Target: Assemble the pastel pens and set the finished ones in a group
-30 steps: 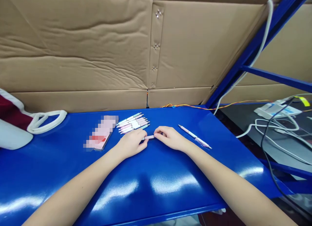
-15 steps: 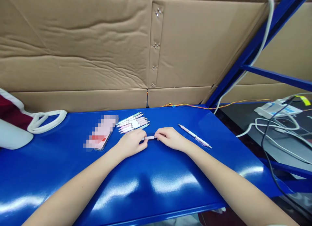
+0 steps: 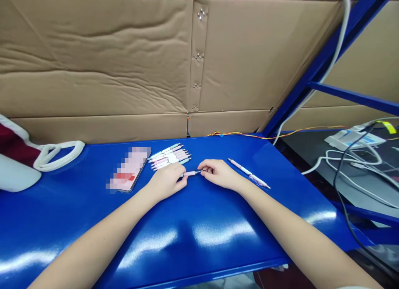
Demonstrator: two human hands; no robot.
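My left hand is closed around the barrel of a pink-and-white pen, whose narrow dark end points to the right. At that end are the curled fingers of my right hand; whatever is between its fingertips is too small to make out. Just beyond my left hand lies a row of several pens in white, pink and green, side by side. Another pink-and-white pen lies to the right of my right hand, with a thin piece beside its lower end.
A pink, partly blurred flat case lies left of the pens on the blue table. At the far left are a white rounded object and a white-edged strap. Cardboard stands behind; cables lie at right.
My right fingers have loosened and shifted slightly right from the pen's end, so more of its thin dark tip shows. My left hand keeps its hold, almost in place.
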